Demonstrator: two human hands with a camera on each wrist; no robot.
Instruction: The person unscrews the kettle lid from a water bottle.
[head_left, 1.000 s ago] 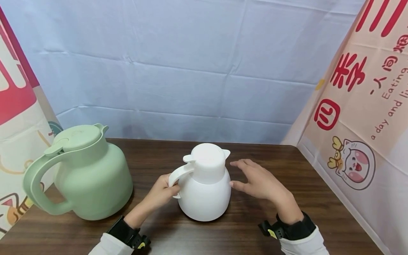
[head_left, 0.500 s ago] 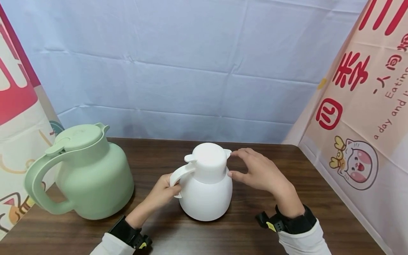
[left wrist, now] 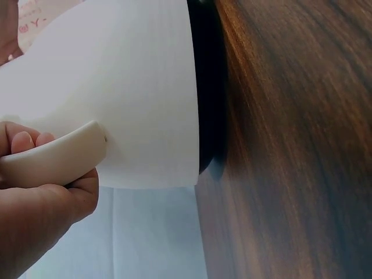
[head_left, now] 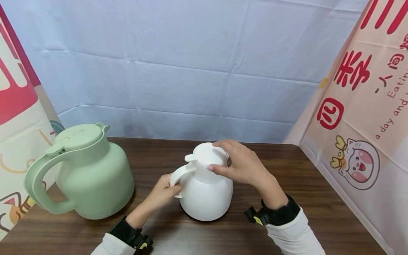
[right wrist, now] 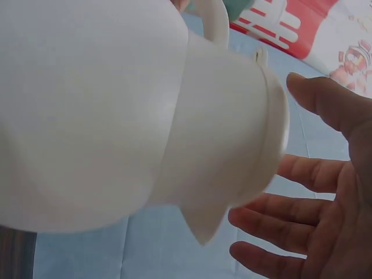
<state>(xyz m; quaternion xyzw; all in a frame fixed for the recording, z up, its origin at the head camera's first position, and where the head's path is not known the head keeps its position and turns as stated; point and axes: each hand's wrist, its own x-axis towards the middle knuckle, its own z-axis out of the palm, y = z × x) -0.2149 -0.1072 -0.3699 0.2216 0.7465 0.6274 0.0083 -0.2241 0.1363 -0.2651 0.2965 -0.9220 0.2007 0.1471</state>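
A white thermos jug [head_left: 205, 202] stands upright on the wooden table, spout to the right. My left hand [head_left: 160, 194] grips its handle [head_left: 181, 173]; in the left wrist view, fingers and thumb wrap the handle [left wrist: 64, 157] beside the jug's white body [left wrist: 133, 75]. At the lid [head_left: 205, 150] is my right hand [head_left: 243, 164], fingers spread and overlapping the spout side in the head view. Seen from the right wrist, that hand [right wrist: 325, 192] lies just above the lid's edge, thumb and fingers apart, with the pointed spout [right wrist: 203, 221] close by.
A larger green thermos jug [head_left: 95, 180] stands to the left, its handle also facing left. A pale blue cloth [head_left: 178, 71] hangs behind the dark table [head_left: 178, 241], and printed cloths [head_left: 360, 198] hang at both sides.
My right hand has moved left and up from beside the white thermos jug to over its lid. My left hand keeps its grip on the handle.
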